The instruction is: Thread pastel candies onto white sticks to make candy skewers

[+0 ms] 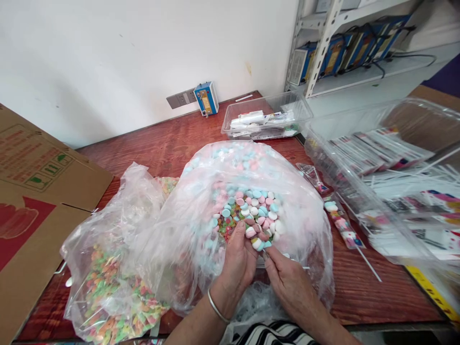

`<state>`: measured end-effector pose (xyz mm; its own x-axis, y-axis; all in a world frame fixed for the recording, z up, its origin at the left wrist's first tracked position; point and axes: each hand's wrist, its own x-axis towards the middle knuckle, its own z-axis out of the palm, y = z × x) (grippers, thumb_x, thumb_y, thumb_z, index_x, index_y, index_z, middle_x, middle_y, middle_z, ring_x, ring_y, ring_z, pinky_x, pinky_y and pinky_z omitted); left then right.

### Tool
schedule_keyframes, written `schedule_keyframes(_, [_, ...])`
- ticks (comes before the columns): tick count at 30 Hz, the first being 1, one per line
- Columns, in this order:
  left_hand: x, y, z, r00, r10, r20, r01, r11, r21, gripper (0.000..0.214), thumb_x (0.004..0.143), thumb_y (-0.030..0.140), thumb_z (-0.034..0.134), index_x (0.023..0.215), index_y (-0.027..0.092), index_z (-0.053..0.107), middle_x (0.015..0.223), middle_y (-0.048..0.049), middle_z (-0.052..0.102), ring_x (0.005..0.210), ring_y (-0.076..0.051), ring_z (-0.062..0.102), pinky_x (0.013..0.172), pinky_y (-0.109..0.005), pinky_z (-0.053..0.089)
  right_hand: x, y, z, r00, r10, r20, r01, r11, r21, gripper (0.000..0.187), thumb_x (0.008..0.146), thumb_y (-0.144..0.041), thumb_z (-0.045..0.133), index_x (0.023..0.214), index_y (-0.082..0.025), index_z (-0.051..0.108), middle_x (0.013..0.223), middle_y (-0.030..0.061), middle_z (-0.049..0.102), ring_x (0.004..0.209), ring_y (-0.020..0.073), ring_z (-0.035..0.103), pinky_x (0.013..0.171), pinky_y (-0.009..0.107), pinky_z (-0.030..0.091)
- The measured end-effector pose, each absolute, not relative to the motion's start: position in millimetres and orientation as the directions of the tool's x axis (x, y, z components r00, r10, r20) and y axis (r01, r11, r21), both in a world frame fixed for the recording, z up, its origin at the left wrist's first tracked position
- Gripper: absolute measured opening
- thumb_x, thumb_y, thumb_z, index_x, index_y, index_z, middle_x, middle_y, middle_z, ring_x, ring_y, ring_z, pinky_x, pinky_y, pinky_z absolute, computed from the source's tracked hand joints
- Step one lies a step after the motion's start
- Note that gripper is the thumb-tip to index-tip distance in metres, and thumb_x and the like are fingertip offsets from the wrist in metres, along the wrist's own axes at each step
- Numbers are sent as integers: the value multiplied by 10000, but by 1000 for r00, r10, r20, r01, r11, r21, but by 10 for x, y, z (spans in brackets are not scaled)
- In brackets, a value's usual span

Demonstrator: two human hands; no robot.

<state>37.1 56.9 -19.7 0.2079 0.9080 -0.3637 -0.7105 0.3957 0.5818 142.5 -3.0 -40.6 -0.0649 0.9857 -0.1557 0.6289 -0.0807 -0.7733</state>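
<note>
- A heap of pastel sweets (253,235) is held in the left hand (239,258), which is cupped with the fingers curled up around them. The hand is placed inside the open mouth of the big clear bag (201,230).
- The fingertips of the right hand (287,282) are pressed together on a thin white stick (298,267), just beside the left hand's load. Whether a clear sleeve is attached to the stick cannot be told.
- The step in hand is judged to be the taking of a handful from the bag, with the sweets brought to the pinched stick.
- For any further move, the cupped hand would have to be kept level and close to the pinch, since the sweets lie loose and could easily be spilled back.
- A filled narrow packet (341,223) on a stick is seen lying on the table to the right of the bag.
- A second bag (108,287), filled with brighter sweets, is slumped against the big one on the left.
- The work is done on a reddish wooden table (161,143) set against a white wall (125,57).
- A flattened cardboard box (36,191) is laid at the left edge. A clear tray (268,117) and a large clear tub (359,191) of printed wrappers are placed to the right.
- A metal shelf (323,43) is seen in the far corner.
</note>
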Motion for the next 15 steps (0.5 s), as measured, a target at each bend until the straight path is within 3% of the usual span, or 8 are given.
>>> schedule_keyframes(5, [431,513,-195,182,928,-326,-729,350,589,268,910,390,548,767,165,537,762,-4,546,679,-110,546,776,-267,469,1394,-25,-398,-53,989,-135,643,-69,-763,323,955,-298,270,915,-202,576,769,82,692,696,240,663,624,302,431])
schedule_keyframes(10, [452,478,-256,123,954,-275,-657,285,698,299,905,428,533,757,168,545,762,-10,565,739,-130,567,806,-267,457,1338,40,-428,-51,989,-142,650,-75,-756,352,954,-293,263,930,-194,599,784,93,702,691,241,665,624,307,430])
schedule_keyframes(15, [368,512,-346,70,947,-313,-473,307,826,310,876,476,560,862,169,596,855,-41,637,782,-154,606,775,-274,476,1360,167,-448,-108,981,-162,455,-97,-885,305,924,-294,320,845,-190,596,791,59,683,743,213,630,669,291,446])
